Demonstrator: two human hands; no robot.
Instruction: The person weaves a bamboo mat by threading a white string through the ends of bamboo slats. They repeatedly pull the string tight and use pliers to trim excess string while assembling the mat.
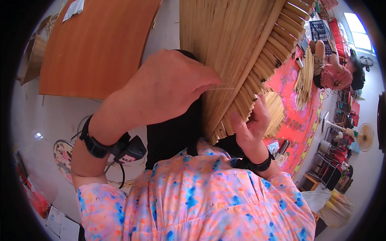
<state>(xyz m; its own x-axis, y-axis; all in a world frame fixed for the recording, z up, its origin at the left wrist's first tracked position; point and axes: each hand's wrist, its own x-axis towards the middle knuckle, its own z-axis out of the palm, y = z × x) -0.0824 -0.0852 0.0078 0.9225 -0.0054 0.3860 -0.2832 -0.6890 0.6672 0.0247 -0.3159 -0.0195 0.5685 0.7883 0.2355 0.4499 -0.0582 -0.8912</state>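
Observation:
A large panel of flat, dried, straw-coloured stalks [225, 36] stands tilted over my lap. A long thin rod [257, 60] runs slantwise across it, and a row of folded stalk ends [277, 44] forms its right edge. My left hand [177, 82] is pinched closed in front of the panel, with a thin pale thread [225, 85] stretching from its fingertips to the rod. At the panel's lower right edge my right hand [253, 124] grips the stalk ends between thumb and fingers. Part of its fingers is hidden behind the panel.
A brown wooden table [100, 44] stands at the far left. On the right, a red flowered mat [287, 96] carries another stalk piece [274, 114] and a bundle of stalks [305, 78]. Another person [337, 74] sits beyond it. A standing fan [364, 136] and stacked chairs [333, 160] line the right side.

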